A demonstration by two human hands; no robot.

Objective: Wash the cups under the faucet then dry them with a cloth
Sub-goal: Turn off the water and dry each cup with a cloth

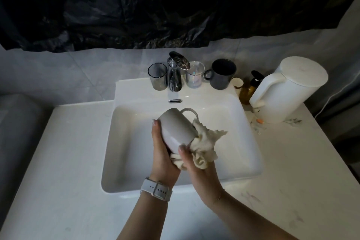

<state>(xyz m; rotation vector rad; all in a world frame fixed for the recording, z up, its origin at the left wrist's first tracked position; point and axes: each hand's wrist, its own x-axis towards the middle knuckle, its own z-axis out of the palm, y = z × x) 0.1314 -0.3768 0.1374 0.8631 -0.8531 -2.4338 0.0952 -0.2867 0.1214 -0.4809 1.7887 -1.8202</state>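
Pale grey ceramic mug (176, 129) with loop handle, tilted, base uppermost, held over white rectangular basin (124, 142); left hand (162, 151) wraps its fingers round the body. Right hand (196, 165) grips crumpled cream cloth (204, 142) just beside it, thumb touching the mug, cloth bunched against the mouth.

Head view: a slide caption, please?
Left hand holds a grey mug over the sink; right hand dries it with a cloth.

Tilted grey mug (176, 127), cream cloth (204, 146) at mouth
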